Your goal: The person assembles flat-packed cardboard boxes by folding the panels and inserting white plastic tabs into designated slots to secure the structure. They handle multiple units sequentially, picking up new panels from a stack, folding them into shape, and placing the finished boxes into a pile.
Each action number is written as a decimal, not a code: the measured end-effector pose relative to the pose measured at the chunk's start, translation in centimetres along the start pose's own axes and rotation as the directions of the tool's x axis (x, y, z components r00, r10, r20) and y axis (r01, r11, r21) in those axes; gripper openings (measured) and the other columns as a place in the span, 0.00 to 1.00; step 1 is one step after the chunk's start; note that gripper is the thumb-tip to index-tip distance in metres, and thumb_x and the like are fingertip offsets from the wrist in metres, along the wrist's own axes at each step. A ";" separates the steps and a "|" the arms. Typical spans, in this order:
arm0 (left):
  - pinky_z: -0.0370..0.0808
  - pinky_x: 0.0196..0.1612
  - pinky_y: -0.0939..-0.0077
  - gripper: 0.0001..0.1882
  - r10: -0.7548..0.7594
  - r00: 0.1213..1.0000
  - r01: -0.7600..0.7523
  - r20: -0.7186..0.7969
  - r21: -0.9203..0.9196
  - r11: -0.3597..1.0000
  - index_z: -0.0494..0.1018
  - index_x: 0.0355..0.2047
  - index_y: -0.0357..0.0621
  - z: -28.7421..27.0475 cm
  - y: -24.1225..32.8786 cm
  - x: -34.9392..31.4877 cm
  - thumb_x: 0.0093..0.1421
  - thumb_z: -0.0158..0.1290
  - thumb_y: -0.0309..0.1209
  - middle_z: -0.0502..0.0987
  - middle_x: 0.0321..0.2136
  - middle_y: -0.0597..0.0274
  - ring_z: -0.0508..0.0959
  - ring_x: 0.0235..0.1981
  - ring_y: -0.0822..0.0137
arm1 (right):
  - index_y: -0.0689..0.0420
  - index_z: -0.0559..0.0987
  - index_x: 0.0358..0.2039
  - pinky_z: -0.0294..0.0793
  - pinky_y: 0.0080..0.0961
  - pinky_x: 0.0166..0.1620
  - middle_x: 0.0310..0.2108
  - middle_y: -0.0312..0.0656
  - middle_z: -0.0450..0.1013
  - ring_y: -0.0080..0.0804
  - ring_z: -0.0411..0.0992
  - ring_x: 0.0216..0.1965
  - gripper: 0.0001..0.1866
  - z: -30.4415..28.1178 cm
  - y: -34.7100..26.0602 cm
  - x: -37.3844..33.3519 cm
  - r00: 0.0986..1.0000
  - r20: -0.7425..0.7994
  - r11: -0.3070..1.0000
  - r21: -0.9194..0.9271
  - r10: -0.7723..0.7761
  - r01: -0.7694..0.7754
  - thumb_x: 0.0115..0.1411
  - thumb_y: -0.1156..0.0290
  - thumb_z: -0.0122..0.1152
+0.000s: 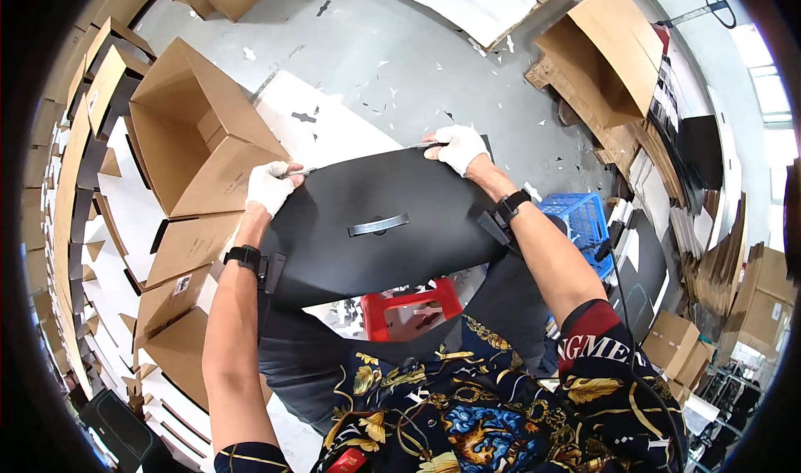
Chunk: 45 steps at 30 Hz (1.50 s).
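Observation:
A broad black sheet (334,256), seemingly cardboard, lies across my lap. A curved strip like a handle (378,225) stands out in its middle. At the sheet's far left corner, my left hand (271,188), in a white glove, pinches the edge between thumb and fingers. Farther along the same edge, toward the right corner, my right hand (459,149), also gloved, has its fingers closed on the rim. Thin pieces stick out at both sets of fingertips; whether they are tabs of the sheet or separate is too small to tell. Both wrists carry black straps with small devices.
An open carton (200,139) stands close by my left arm, with stacked cartons and white sheets beyond. A red plastic stool (410,310) shows below the sheet's near edge. To my right are a blue crate (576,218) and an open box (596,56). Scraps litter the grey floor (359,64).

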State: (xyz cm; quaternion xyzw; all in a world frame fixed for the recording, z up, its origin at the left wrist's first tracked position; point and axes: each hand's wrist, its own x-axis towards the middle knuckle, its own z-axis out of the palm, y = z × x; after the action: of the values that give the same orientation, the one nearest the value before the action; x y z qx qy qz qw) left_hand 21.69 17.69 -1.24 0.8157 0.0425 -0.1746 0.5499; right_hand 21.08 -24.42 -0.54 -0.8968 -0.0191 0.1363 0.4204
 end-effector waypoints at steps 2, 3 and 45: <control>0.76 0.40 0.77 0.17 -0.109 0.994 0.112 -0.025 0.216 0.970 0.84 0.39 0.41 2.0 2.7 -0.4 0.48 0.70 0.33 0.85 0.33 0.59 0.81 0.33 0.72 | 0.48 0.86 0.41 0.75 0.30 0.48 0.39 0.44 0.82 0.40 0.79 0.43 0.17 0.2 0.5 -0.2 0.998 0.025 0.999 -0.015 0.052 -0.052 0.49 0.61 0.71; 0.76 0.40 0.76 0.19 -0.159 0.986 0.167 -0.051 0.318 0.933 0.84 0.39 0.42 2.8 3.8 -0.7 0.48 0.70 0.36 0.85 0.33 0.59 0.82 0.33 0.71 | 0.48 0.86 0.41 0.75 0.30 0.48 0.39 0.44 0.82 0.40 0.79 0.43 0.18 0.3 0.6 0.1 0.998 0.025 0.998 -0.040 0.051 -0.049 0.48 0.60 0.72; 0.76 0.45 0.75 0.21 -0.135 0.991 0.130 0.021 0.160 0.979 0.81 0.47 0.40 0.2 3.5 -1.5 0.51 0.68 0.26 0.85 0.38 0.57 0.81 0.37 0.71 | 0.58 0.79 0.50 0.77 0.32 0.46 0.43 0.49 0.77 0.46 0.76 0.44 0.19 11.9 -12.1 -1.0 0.989 0.036 0.910 0.398 -0.144 0.118 0.58 0.67 0.67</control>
State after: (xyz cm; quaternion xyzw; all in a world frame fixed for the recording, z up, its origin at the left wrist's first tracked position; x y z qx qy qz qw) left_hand 21.13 16.28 2.25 0.8492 0.0740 -0.2268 0.4712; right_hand 18.03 -7.89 1.61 -0.7854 -0.0650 0.1376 0.6000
